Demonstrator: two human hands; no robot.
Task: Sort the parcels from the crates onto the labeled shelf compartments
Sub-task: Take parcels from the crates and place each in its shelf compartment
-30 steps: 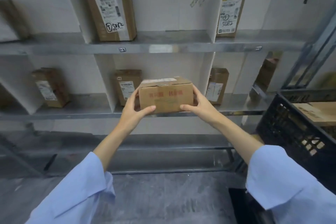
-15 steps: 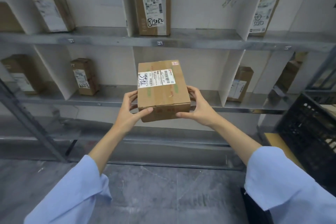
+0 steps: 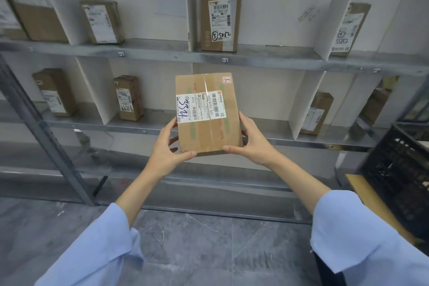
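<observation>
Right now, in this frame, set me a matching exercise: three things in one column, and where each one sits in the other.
Things:
1. taped parcel
2. centre 5082 parcel
3. black crate

Places:
A. at the right edge of view
B. gripped between left hand and right hand
C. standing upright on the upper shelf

Pairs: 1-B, 2-C, 3-A.

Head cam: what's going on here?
A person holds a taped cardboard parcel up in front of the shelf, left grip and right grip curled round its lower corners. Its shipping label faces the camera, so they are probably reading it. The parcel is not yet in any compartment. Other parcels stand upright in the compartments around it, and a black crate sits at the right.
</observation>
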